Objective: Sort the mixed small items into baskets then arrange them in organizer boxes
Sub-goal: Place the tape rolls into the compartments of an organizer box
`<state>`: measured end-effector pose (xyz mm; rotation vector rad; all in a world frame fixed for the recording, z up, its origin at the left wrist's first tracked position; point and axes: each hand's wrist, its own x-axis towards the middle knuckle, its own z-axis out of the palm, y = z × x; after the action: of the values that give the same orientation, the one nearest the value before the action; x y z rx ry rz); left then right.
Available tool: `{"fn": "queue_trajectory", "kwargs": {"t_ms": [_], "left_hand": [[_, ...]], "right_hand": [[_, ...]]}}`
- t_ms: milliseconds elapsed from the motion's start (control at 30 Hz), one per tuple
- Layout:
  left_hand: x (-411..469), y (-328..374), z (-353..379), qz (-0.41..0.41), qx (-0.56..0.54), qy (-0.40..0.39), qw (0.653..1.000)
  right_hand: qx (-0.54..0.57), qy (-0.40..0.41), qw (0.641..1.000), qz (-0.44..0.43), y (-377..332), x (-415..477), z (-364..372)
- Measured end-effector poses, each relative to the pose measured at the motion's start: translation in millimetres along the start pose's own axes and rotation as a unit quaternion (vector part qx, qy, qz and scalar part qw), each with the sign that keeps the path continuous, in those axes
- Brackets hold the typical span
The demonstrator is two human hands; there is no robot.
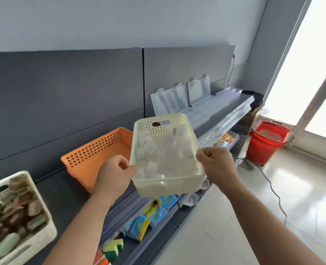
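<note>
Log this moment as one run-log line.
left hand: grips cream basket, left rim | right hand: grips right rim | contents: translucent pieces | orange basket: on shelf behind

A tilted cream basket (pixel 167 186) of clear plastic pieces (pixel 169 150) is gripped between the left hand (pixel 113 175) and right hand (pixel 218 165). An orange basket (pixel 93 152) lies beyond the left hand, and open organizer boxes (pixel 169 100) stand beyond both.

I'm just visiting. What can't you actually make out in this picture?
All in the head view:
- Clear pieces in the cream basket: see-through and blurred, so kind and count are unclear.
- Items in the white basket: motion-blurred, and the left edge cuts the basket off.
- Orange basket floor: hidden behind the left hand and cream basket.
- Organizer boxes: compartments too faint to count.
</note>
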<state>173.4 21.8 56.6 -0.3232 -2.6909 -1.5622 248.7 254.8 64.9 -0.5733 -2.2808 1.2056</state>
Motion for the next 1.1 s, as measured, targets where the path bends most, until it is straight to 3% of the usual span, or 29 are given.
{"fn": "queue_trajectory", "kwargs": {"t_ms": [367, 1100], "left_hand": [[119.3, 90.1, 200.4, 0.049, 0.000, -0.025, 0.998], [465.3, 181.6, 469.5, 0.059, -0.027, -0.077, 0.995]], "right_hand": [[-0.044, 0.050, 0.997, 0.045, 118.7, 167.7, -106.5], [-0.024, 0.036, 0.985, 0.168, 253.0, 565.4, -154.5]]}}
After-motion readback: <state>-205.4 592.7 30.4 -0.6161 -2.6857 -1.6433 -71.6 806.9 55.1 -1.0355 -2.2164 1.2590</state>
